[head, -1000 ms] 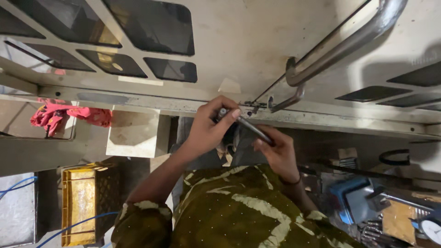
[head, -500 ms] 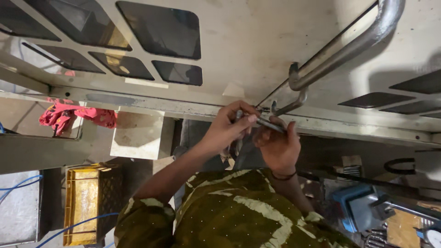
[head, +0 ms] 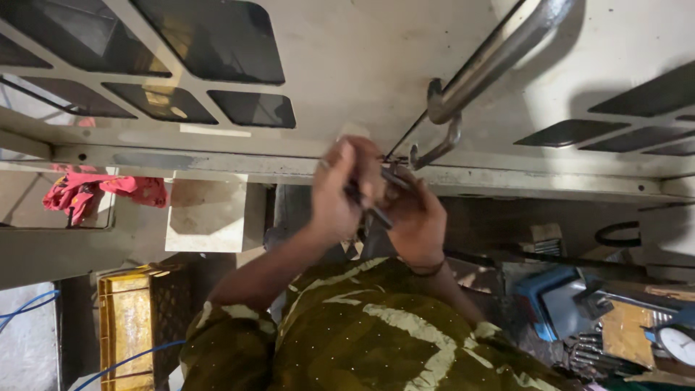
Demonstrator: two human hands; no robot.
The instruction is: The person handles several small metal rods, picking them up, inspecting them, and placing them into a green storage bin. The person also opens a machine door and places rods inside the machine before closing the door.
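Head view: slim dark metal tool (head: 368, 205) at the pale machine frame (head: 217, 161), just below the steel hook (head: 436, 148). Left hand (head: 339, 192) closed around the tool, right hand (head: 418, 221) curled against its far end. Red rag (head: 94, 192) left, yellow crate (head: 127, 329) below.

A pale rectangular label (head: 208, 130) sits on the grey frame, far left of centre
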